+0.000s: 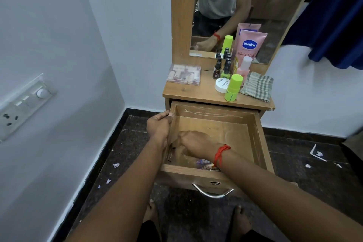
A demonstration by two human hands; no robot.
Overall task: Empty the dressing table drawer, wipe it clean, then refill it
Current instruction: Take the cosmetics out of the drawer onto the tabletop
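Observation:
The wooden drawer point(259, 139) of the dressing table is pulled out in front of me. My left hand point(159, 125) grips the drawer's left wall near its back corner. My right hand point(193, 141), red thread at the wrist, reaches down into the drawer's front left part over small items; whether it holds one is hidden by blur. A purple-patterned small item point(204, 163) lies by the drawer's front wall. On the tabletop point(198, 92) stand a clear cosmetics box point(183, 74), nail polish bottles point(221, 68), a white jar point(222, 85), a green bottle point(233, 87), a pink Vaseline tube point(249, 45) and a checked cloth point(257, 86).
A mirror point(225, 6) rises behind the tabletop. A white wall with a switchboard point(23, 104) is at the left. Dark floor point(127, 153) with paper scraps surrounds the table. A blue curtain point(337, 15) hangs at upper right. My bare feet are below the drawer's metal handle point(212, 192).

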